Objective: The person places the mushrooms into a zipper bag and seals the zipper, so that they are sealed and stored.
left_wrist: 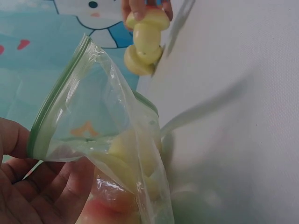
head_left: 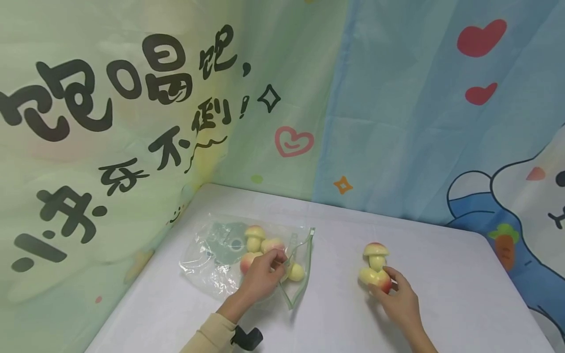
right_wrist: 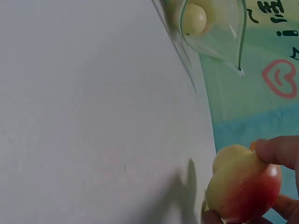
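Observation:
My left hand [head_left: 264,272] pinches the green zip edge of a clear plastic zip bag [head_left: 196,260], whose mouth gapes toward the right. Inside the bag lie several toy mushrooms [head_left: 255,238] with pale yellow stems and red-tinged caps. Over to the right, my right hand [head_left: 400,299] grips a toy mushroom [right_wrist: 243,186] by its red and yellow cap, thumb on one side and fingers on the other. Just beyond it is a second toy mushroom [head_left: 375,251], cap away from me, which the held one partly overlaps in the head view.
A white table [head_left: 335,314] carries everything. Behind it hangs a printed cloth [head_left: 397,122] with hearts and a white cartoon animal, and another with black lettering runs along the left. A black strap piece [head_left: 248,338] shows by the left sleeve.

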A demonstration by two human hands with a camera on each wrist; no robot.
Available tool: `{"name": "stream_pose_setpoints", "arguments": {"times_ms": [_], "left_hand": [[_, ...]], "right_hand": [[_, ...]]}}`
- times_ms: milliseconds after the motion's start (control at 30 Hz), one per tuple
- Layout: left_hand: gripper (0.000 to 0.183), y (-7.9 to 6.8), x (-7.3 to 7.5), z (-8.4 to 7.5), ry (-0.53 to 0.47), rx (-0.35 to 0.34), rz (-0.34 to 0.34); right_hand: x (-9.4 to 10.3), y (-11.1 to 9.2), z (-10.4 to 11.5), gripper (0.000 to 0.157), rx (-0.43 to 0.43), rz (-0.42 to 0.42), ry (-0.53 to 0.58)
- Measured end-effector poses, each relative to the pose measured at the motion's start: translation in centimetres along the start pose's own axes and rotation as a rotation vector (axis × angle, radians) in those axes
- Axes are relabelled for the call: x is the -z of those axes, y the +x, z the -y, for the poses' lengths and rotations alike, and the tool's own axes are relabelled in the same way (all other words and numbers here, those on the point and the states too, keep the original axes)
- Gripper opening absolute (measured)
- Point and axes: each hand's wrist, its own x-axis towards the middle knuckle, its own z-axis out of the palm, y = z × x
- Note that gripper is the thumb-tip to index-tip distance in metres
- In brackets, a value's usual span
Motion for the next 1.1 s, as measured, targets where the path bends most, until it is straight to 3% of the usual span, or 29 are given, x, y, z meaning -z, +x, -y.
{"name": "stream_pose_setpoints", "arguments": {"times_ms": [233,533,1100], "left_hand": [[0.012,-0.1,0.0,-0.1,0.007,-0.006,0.009],[0.013,-0.3,0.0,-0.3,0.015,-0.012,0.021],[0.016,-0.1,-0.1,-0.4,-0.022,-0.024,0.024]], "right_hand": [[-1.4,-0.5,1.4,0.069,0.088,0.013,0.056],[-4.7,-0.9,2.0,0.063,0.17,0.041,0.106],[-9.5,-1.4,5.5,0.062,0.31,0.074,0.255]]}}
